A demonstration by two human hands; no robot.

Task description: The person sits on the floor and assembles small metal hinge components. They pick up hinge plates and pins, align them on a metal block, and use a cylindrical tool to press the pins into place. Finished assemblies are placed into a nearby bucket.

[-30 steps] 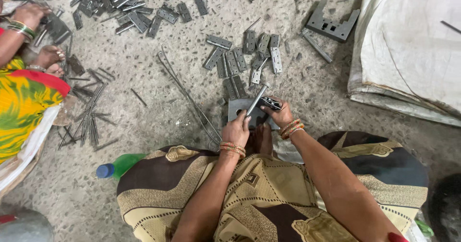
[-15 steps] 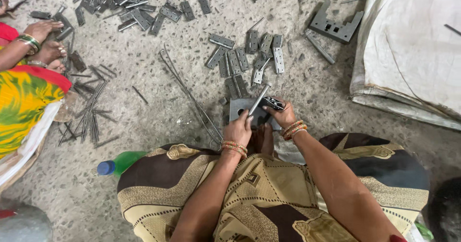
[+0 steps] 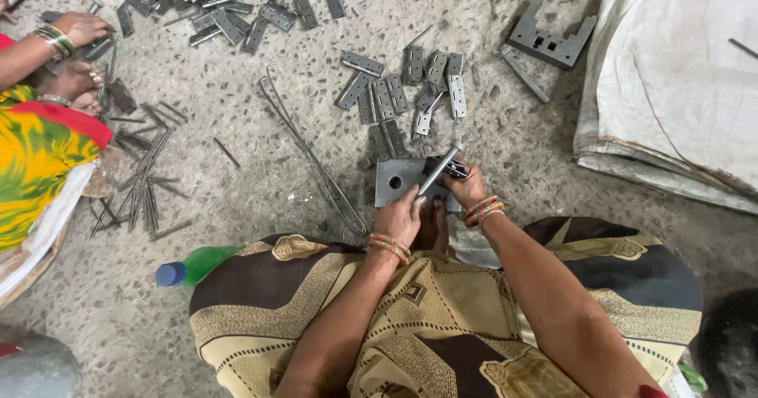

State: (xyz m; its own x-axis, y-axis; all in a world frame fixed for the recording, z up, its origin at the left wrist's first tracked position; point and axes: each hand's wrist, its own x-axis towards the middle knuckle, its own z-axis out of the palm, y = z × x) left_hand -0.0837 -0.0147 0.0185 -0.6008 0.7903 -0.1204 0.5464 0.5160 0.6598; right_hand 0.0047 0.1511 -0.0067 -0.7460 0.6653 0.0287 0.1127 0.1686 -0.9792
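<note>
both arms reaching forward and down, forearms angled inward, bangled wrists close together, left hand (image 3: 400, 218) curled with fingers pinched shut, right hand (image 3: 467, 186) also closed, knuckles up

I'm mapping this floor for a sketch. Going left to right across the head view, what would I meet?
Co-worker's hand → loose thin rods → green bottle → bent wire → left hand → right hand → notched metal bracket → white sack.
</note>
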